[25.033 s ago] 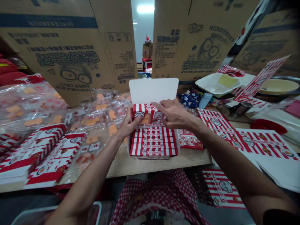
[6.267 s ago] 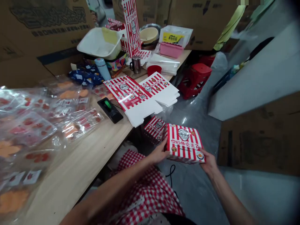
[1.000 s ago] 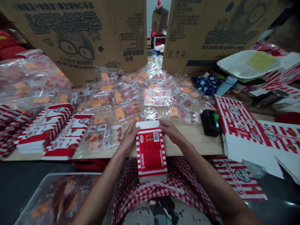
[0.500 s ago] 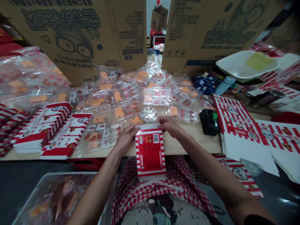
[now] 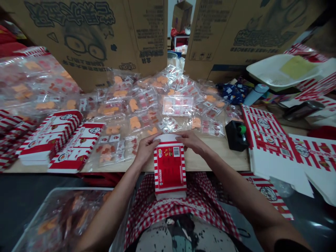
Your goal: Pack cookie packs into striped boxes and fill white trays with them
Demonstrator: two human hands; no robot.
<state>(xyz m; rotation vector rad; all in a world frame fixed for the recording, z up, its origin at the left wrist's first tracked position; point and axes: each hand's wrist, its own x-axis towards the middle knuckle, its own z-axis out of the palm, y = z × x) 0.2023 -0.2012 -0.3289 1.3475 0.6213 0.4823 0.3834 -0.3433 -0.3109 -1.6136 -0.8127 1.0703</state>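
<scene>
1. Here, a flat red-and-white striped carton (image 5: 169, 169) sits at the near edge of the tabletop (image 5: 223, 157). Its red printed panel, with a barcode, faces up.
2. The carton's lower end rests on the person's red checked apron (image 5: 204, 203). Its upper end reaches just over the tabletop's edge.
3. A white flap (image 5: 168, 137) forms the carton's top, and both hands meet there.
4. The left hand (image 5: 147, 148) pinches the flap's left corner, with the fingers curled over it and the thumb below.
5. The right hand (image 5: 190, 141) pinches the right corner in the same way, with the fingers bent down onto the flap.
6. Just beyond the hands, clear packets (image 5: 147, 105) of orange and red pieces overlap one another across the middle of the tabletop.
7. To the right, a black dispenser (image 5: 235, 135) with a green knob stands on bare wood, just beside a spread of flat striped sheets (image 5: 265, 136).
8. To the left, stacks of folded striped boxes (image 5: 60, 136) lie near the tabletop's front edge, touching the packets.
9. At the back, large cardboard cases (image 5: 86, 35) with printed cartoon faces stand upright, with a gap between them.
10. On the far right, a white basket (image 5: 278, 71) sits above a light blue bottle (image 5: 256, 93).
11. Below the tabletop on the left, a clear bin (image 5: 60, 220) holds more packets.
</scene>
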